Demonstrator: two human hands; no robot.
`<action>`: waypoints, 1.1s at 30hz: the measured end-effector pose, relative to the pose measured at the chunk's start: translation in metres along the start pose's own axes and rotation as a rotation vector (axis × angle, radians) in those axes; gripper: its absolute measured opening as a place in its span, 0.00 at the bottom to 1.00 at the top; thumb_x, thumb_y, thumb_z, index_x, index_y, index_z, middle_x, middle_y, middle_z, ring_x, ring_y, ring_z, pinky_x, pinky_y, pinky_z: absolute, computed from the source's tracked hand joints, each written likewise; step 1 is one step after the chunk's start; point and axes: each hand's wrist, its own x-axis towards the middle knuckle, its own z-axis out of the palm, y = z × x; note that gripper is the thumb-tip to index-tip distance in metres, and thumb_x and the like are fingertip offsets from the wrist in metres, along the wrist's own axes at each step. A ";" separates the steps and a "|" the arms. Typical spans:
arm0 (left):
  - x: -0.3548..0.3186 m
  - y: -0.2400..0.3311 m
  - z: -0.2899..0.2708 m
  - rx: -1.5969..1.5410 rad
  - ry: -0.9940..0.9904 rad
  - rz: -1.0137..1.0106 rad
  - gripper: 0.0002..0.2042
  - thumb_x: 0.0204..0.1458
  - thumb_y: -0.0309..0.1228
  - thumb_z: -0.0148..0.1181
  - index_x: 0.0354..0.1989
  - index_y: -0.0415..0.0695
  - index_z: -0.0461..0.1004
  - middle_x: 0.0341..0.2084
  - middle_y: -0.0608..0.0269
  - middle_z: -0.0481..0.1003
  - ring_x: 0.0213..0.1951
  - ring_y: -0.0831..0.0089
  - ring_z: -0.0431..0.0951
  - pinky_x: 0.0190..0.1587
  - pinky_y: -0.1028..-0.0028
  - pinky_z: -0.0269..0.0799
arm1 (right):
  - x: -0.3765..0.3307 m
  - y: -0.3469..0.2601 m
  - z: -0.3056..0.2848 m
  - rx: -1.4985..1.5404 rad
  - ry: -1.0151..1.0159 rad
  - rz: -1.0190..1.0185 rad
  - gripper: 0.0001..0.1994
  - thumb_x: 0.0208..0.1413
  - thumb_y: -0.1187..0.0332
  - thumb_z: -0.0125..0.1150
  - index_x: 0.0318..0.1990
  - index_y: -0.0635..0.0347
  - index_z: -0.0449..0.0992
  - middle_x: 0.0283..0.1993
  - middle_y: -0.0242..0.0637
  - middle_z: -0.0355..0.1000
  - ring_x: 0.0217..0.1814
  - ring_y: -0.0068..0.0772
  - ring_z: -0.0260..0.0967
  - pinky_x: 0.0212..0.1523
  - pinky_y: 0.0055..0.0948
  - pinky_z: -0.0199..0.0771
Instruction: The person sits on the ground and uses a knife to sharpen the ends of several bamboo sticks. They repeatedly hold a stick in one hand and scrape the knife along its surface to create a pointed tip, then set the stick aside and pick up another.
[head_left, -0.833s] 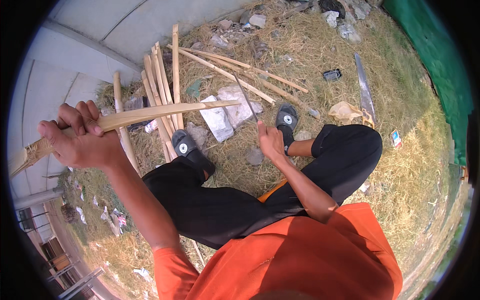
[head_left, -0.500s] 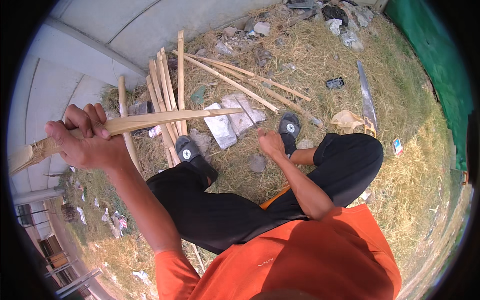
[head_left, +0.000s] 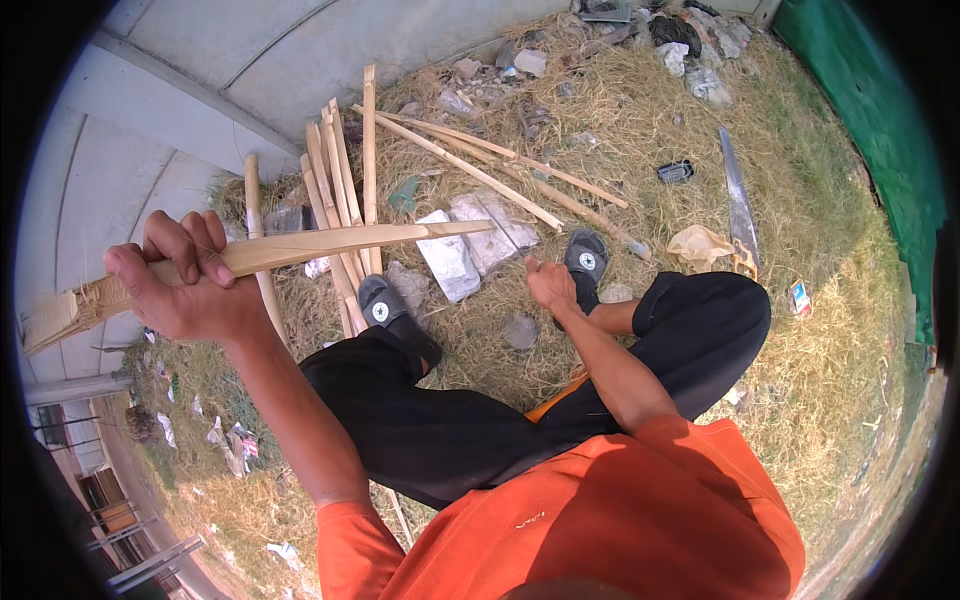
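A: Taking the white block (head_left: 449, 256) as our mark, where is the pale stick (head_left: 340, 241)?

B: It comes in from the left of the white block, its narrow end crossing the block's far edge in this view. How high above it, I can't tell

A: And the hands?

B: Left of the white block, the left hand (head_left: 185, 275) has its fingers wrapped around the thicker part of the stick. Right of the block, the right hand (head_left: 552, 287) has its fingers closed, with a thin dark blade (head_left: 507, 232) poking out toward the stick's narrow end. The fist hides any handle, and I can't tell whether blade and wood touch

A: How would you handle that well?

B: I'd brace the left wrist, set the blade at a shallow angle and take thin shavings out toward the tip, away from the left hand. A small turn of the stick between strokes should even the taper

A: Anything to watch?

B: The right sandal (head_left: 585, 260), right of the white block, seems near the blade, so short strokes look wiser. The saw (head_left: 736, 185) lies well apart, far right of the block
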 end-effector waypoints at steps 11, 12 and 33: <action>-0.005 0.002 -0.007 -0.070 -0.144 -0.022 0.19 0.67 0.45 0.38 0.21 0.54 0.55 0.10 0.70 0.53 0.07 0.83 0.46 0.16 0.79 0.45 | -0.154 -0.071 -0.041 0.514 0.053 -0.492 0.25 0.65 0.55 0.44 0.23 0.68 0.69 0.16 0.47 0.65 0.20 0.48 0.67 0.26 0.43 0.63; -0.006 0.003 -0.007 -0.077 -0.166 -0.023 0.19 0.67 0.45 0.37 0.21 0.54 0.55 0.10 0.71 0.53 0.07 0.83 0.46 0.16 0.79 0.45 | -0.161 -0.073 -0.043 0.485 0.069 -0.545 0.24 0.65 0.56 0.44 0.24 0.68 0.70 0.16 0.49 0.66 0.20 0.51 0.68 0.26 0.45 0.64; -0.006 0.006 -0.011 -0.065 -0.144 -0.037 0.21 0.64 0.41 0.43 0.18 0.53 0.50 0.12 0.71 0.51 0.09 0.82 0.46 0.19 0.78 0.47 | -0.141 -0.023 -0.038 0.331 0.122 -0.398 0.23 0.65 0.58 0.44 0.23 0.68 0.69 0.22 0.57 0.69 0.25 0.63 0.68 0.28 0.51 0.63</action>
